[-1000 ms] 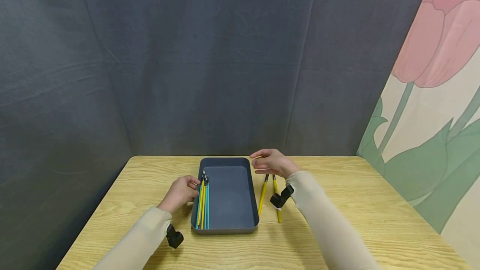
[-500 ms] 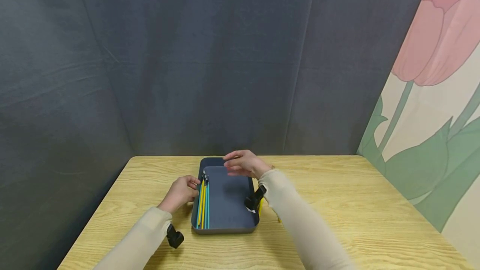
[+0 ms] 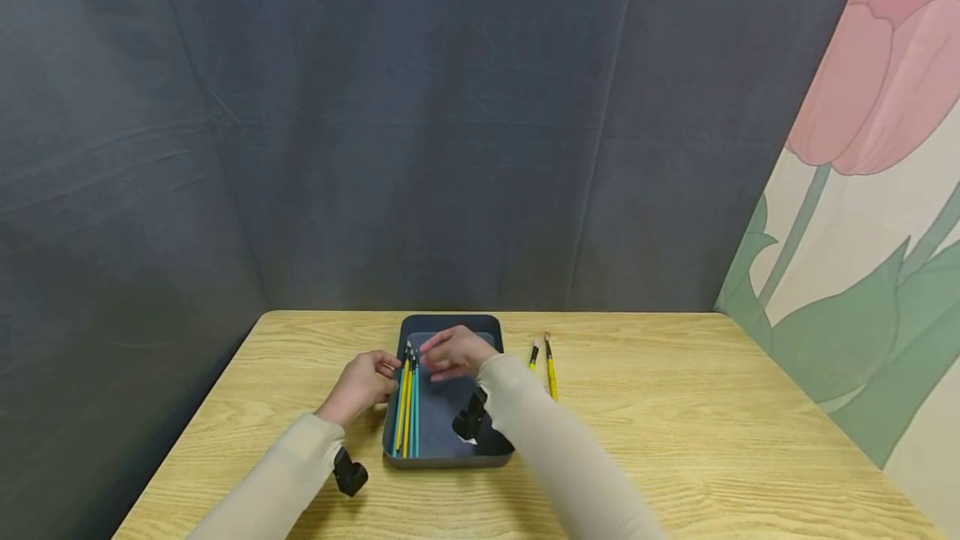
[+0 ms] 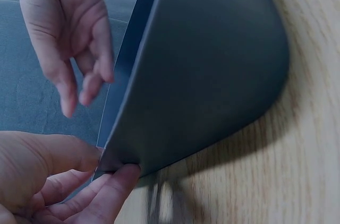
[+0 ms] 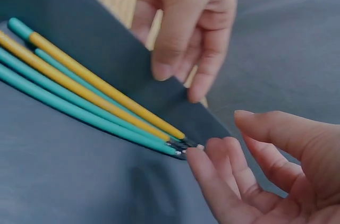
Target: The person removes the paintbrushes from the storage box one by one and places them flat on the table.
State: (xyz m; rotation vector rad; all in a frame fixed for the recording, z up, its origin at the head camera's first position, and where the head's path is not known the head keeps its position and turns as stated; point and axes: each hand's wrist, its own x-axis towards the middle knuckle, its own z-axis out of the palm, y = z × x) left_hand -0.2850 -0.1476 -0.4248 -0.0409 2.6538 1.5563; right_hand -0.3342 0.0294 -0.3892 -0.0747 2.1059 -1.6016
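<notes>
Along the left wall of the dark grey tray (image 3: 491, 340) lie the yellow and teal pencils (image 3: 407, 407), packed side by side with their tips toward the far end. The right hand (image 3: 452, 353) hovers over those tips, fingers loosely spread and holding nothing, fingertips (image 5: 204, 161) just beside the pencil points. The left hand (image 3: 363, 384) pinches the tray's left rim, thumb inside, fingers outside, steadying it. To nudge the tips level, light fingertip pressure seems best, with the rim kept pinned. Two more yellow pencils (image 3: 550, 367) rest on the wooden table (image 3: 712, 407), right of the tray.
</notes>
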